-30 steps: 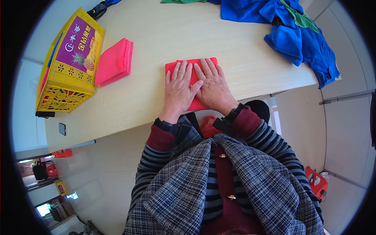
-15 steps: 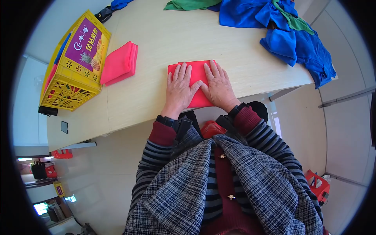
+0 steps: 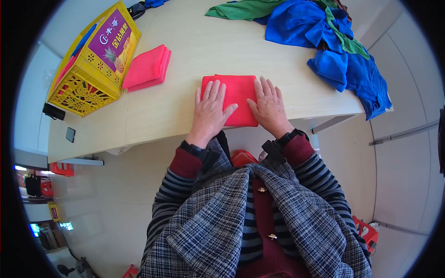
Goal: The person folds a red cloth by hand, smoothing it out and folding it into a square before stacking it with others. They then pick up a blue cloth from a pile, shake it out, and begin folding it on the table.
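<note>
Rests left hand flat on folded red cloth near counter's front edge, right hand apart along cloth's right side, between yellow crate and pink cloths leftward, rumpled blue fabric rightward

Between the left hand and the right hand lies a folded red cloth, smooth and matt, on a tabletop with a pale, faintly grained, wood-look surface; behind each hand sits a ribbed knit cuff. Left of the hands, a pink cloth stack looks just as matt beside a crate of hard yellow plastic (its pierced end rather rough-looking). Beyond the right hand, the crumpled blue cloth has a soft, satiny sheen.
</note>
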